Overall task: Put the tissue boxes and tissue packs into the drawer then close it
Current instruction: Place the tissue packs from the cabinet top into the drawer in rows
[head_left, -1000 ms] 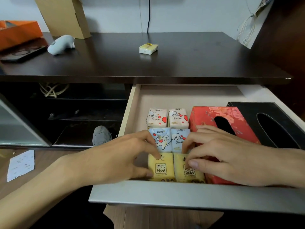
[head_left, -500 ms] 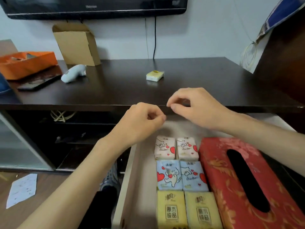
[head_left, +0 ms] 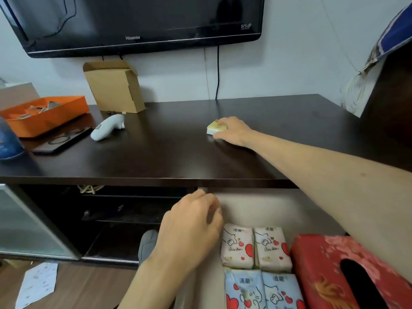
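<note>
A small yellow and white tissue pack [head_left: 213,127] lies on the dark tabletop [head_left: 169,150]. My right hand [head_left: 233,131] is stretched out over it, fingers closing on its right side. The drawer [head_left: 263,208] below stands open. In it lie two cream tissue packs [head_left: 255,247] with red hearts, two light blue tissue packs [head_left: 263,291] in front of them, and a red patterned tissue box [head_left: 323,268] to their right. My left hand [head_left: 189,233] hovers loosely curled over the drawer's left edge, holding nothing.
On the tabletop's left stand an orange tray [head_left: 44,114], a cardboard box [head_left: 113,85], a white handheld device [head_left: 108,127] and a black flat item [head_left: 62,139]. A TV [head_left: 138,21] hangs on the wall. Dark open shelves [head_left: 111,215] lie left of the drawer.
My right hand has reached forward from the table's front edge to the yellow pack. My left hand has dropped back toward the drawer's left edge. The view has tilted upward.
</note>
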Motion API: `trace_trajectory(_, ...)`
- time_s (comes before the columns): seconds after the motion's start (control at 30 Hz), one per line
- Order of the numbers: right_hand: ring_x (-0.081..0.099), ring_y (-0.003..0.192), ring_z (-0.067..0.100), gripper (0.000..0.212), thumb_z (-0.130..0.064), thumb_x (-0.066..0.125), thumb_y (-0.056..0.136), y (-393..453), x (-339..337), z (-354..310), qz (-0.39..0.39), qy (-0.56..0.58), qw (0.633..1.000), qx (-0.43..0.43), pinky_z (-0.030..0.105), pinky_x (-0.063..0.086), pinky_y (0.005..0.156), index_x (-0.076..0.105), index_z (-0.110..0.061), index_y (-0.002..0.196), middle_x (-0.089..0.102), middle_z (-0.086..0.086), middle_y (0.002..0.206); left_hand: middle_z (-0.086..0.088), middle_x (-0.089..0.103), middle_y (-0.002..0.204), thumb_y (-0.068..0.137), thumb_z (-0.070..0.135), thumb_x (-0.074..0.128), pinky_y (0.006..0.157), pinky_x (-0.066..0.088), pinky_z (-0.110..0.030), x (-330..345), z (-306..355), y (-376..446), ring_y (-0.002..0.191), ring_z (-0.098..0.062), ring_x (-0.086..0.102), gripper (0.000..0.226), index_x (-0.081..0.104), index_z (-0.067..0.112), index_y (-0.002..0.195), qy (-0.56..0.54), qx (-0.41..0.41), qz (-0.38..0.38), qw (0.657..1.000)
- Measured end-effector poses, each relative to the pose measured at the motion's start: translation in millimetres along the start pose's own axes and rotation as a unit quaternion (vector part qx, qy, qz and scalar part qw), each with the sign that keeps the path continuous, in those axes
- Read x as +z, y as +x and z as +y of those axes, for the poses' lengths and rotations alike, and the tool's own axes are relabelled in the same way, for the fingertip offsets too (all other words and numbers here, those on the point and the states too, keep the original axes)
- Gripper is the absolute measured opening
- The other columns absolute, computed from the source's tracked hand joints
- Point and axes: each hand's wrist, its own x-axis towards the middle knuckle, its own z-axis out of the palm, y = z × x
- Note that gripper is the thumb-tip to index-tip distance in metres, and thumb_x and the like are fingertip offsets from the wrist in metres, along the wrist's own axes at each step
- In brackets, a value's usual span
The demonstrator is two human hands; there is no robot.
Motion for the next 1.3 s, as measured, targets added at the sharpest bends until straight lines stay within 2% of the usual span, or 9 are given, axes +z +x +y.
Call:
trace_trajectory(0.23,0.055,0.102,0.024,0.051,-0.061,0.069,0.083,-43,-17,6,0.017,-0.140,0.987,-0.073,0.037,0.041,0.078,0.061,-0.025,0.119,0.050,0.000,0.112,0.015,0.054,0.096,0.093,0.044,0.046,0.070,0.048,-0.034,-4,7,2,0.093,-0.008,0.055,0.020,0.062,0.034,0.099,0.036,0.011,0.001,0.999)
trace_trajectory(0.3,0.058,0.106,0.023,0.048,-0.051,0.075,0.081,-74,-29,13,-0.016,-0.088,0.992,-0.088,0.037,0.045,0.083,0.060,-0.025,0.118,0.056,-0.001,0.117,0.016,0.055,0.100,0.094,0.045,0.046,0.071,0.048,-0.033,-3,11,-1,0.096,-0.007,0.055,0.021,0.062,0.035,0.104,0.037,0.024,-0.009,0.999)
trace_trajectory(0.43,0.058,0.115,0.013,0.072,-0.022,0.086,0.076,-145,-49,32,-0.073,0.056,0.992,-0.088,0.029,0.048,0.102,0.052,-0.023,0.140,0.057,-0.002,0.131,0.018,0.056,0.113,0.095,0.045,0.047,0.082,0.052,-0.037,5,19,-7,0.108,-0.008,0.054,0.027,0.059,0.036,0.118,0.029,0.073,-0.070,0.994)
trace_trajectory(0.53,0.057,0.122,0.013,0.080,-0.009,0.087,0.073,-189,-62,42,-0.087,0.101,0.985,-0.105,0.031,0.046,0.110,0.049,-0.025,0.142,0.057,-0.003,0.131,0.018,0.055,0.125,0.094,0.047,0.052,0.090,0.051,-0.035,12,23,-11,0.120,-0.006,0.049,0.038,0.054,0.036,0.130,0.051,0.108,-0.114,0.986)
trace_trajectory(0.7,0.054,0.126,0.002,0.082,-0.032,0.090,0.065,-242,-69,44,-0.070,0.061,0.985,-0.145,0.025,0.046,0.108,0.049,-0.039,0.136,0.055,-0.015,0.131,0.016,0.053,0.132,0.092,0.047,0.056,0.090,0.047,-0.032,19,16,-14,0.125,-0.008,0.047,0.048,0.050,0.034,0.137,0.080,0.125,-0.143,0.978)
trace_trajectory(0.83,0.052,0.114,-0.009,0.083,-0.059,0.084,0.059,-269,-58,44,-0.082,0.019,0.988,-0.133,0.020,0.050,0.093,0.049,-0.046,0.132,0.053,-0.024,0.122,0.014,0.054,0.133,0.089,0.050,0.060,0.090,0.046,-0.029,21,9,-18,0.124,-0.009,0.049,0.053,0.050,0.032,0.139,0.102,0.130,-0.171,0.971)
trace_trajectory(1.03,0.054,0.107,-0.002,0.090,-0.077,0.063,0.067,-279,-30,40,-0.117,-0.063,0.990,-0.054,0.028,0.045,0.083,0.039,-0.041,0.147,0.047,-0.018,0.124,0.012,0.055,0.130,0.090,0.048,0.059,0.086,0.043,-0.028,21,6,-18,0.119,-0.010,0.050,0.046,0.056,0.031,0.133,0.100,0.133,-0.175,0.970)
trace_trajectory(1.2,0.044,0.132,0.018,0.101,-0.096,0.036,0.068,-279,-20,32,-0.171,-0.234,0.956,-0.052,0.043,0.044,0.099,0.037,-0.039,0.151,0.047,-0.009,0.139,0.007,0.059,0.124,0.093,0.038,0.059,0.090,0.051,-0.036,20,3,-18,0.111,-0.015,0.057,0.037,0.061,0.025,0.128,0.079,0.133,-0.188,0.970)
trace_trajectory(1.3,0.021,0.149,0.012,0.093,-0.081,0.054,0.078,-273,-30,30,-0.232,-0.186,0.951,-0.091,0.039,0.032,0.116,0.031,-0.039,0.157,0.031,-0.013,0.161,0.004,0.060,0.121,0.093,0.031,0.062,0.092,0.050,-0.038,22,0,-16,0.109,-0.018,0.059,0.034,0.062,0.022,0.126,0.068,0.137,-0.200,0.968)
